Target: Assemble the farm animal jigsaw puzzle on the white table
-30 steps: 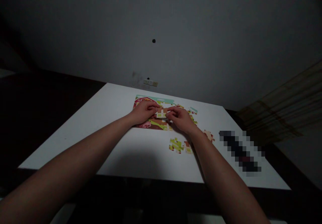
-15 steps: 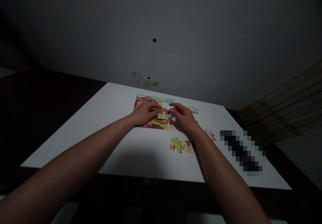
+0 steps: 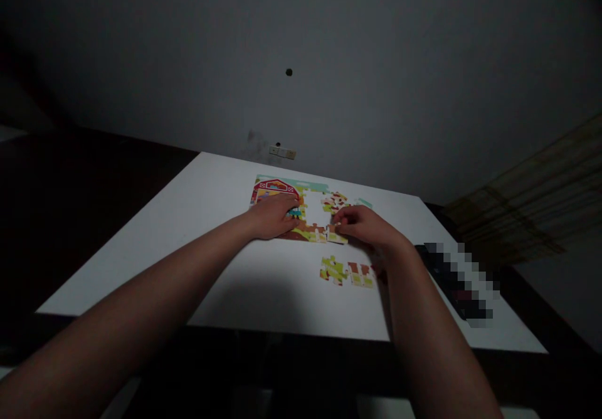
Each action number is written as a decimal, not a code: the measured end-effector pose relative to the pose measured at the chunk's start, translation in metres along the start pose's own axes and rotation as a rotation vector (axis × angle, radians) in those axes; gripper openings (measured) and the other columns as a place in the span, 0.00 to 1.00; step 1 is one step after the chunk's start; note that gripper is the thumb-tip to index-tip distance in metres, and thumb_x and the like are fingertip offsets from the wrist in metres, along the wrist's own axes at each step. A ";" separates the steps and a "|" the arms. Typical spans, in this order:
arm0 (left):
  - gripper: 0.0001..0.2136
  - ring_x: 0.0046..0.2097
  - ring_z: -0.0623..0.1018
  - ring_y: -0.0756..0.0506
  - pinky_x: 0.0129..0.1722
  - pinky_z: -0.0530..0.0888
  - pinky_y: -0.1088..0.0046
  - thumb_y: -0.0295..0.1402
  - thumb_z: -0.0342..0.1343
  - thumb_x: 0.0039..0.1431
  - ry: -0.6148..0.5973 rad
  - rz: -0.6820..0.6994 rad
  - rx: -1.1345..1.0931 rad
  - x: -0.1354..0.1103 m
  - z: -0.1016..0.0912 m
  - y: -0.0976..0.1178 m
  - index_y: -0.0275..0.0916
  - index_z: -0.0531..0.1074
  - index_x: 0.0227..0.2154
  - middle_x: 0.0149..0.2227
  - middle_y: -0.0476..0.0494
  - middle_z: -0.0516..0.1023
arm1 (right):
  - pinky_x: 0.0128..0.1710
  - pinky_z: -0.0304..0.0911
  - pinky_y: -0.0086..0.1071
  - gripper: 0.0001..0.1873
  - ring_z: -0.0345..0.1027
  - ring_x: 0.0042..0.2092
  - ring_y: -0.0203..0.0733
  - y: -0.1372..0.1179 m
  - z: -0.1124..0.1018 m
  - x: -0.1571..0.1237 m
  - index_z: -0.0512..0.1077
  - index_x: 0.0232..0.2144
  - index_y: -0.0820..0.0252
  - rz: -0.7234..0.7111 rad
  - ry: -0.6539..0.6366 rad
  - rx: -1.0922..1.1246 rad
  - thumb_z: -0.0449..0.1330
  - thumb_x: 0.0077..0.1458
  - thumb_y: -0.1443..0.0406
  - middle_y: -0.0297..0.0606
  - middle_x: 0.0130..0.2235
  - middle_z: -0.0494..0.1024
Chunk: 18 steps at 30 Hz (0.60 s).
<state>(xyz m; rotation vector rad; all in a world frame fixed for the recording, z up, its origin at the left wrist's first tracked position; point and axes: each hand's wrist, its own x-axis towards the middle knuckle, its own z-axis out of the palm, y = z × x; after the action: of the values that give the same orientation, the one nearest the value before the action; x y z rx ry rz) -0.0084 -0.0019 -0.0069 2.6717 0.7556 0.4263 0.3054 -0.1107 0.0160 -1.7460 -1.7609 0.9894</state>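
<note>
A partly joined jigsaw puzzle (image 3: 277, 187) with a red barn lies on the white table, a gap in its right half. My left hand (image 3: 275, 215) rests flat on its lower left area, fingers stretched out. At the puzzle's lower right edge my right hand (image 3: 362, 223) pinches a fence-patterned puzzle piece (image 3: 337, 237), slightly tilted beside the joined part. Nearer to me lie a green puzzle piece (image 3: 333, 270) and a brown-and-cream fence piece (image 3: 360, 275). Several loose pieces (image 3: 336, 201) sit beyond my right fingers.
A dark, partly pixelated object (image 3: 446, 278) lies at the right side of the white table (image 3: 155, 249). Behind the table stands a grey wall with a socket strip (image 3: 282, 152). A striped curtain (image 3: 512, 212) hangs at the right.
My right hand has moved right and toward me, bringing the fence piece from over the puzzle's middle to its lower right edge. My left hand has flattened onto the puzzle.
</note>
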 end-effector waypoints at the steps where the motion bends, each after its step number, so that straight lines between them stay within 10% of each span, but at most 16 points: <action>1: 0.26 0.76 0.74 0.30 0.77 0.69 0.46 0.45 0.58 0.75 -0.001 0.001 0.005 0.000 0.000 0.000 0.38 0.76 0.69 0.75 0.29 0.75 | 0.31 0.57 0.38 0.08 0.65 0.31 0.41 -0.001 0.001 0.000 0.84 0.37 0.54 -0.007 -0.008 -0.006 0.72 0.54 0.59 0.36 0.32 0.78; 18: 0.25 0.76 0.74 0.31 0.77 0.69 0.45 0.44 0.58 0.75 0.022 0.028 -0.023 0.000 0.005 -0.010 0.39 0.77 0.68 0.75 0.30 0.76 | 0.47 0.74 0.48 0.09 0.80 0.42 0.53 -0.007 0.004 0.003 0.92 0.40 0.48 -0.220 0.003 -0.177 0.73 0.58 0.58 0.42 0.40 0.90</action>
<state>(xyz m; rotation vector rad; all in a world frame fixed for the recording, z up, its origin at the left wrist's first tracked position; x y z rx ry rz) -0.0110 0.0052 -0.0153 2.6634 0.7164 0.4698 0.2975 -0.1083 0.0180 -1.6081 -2.0403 0.7591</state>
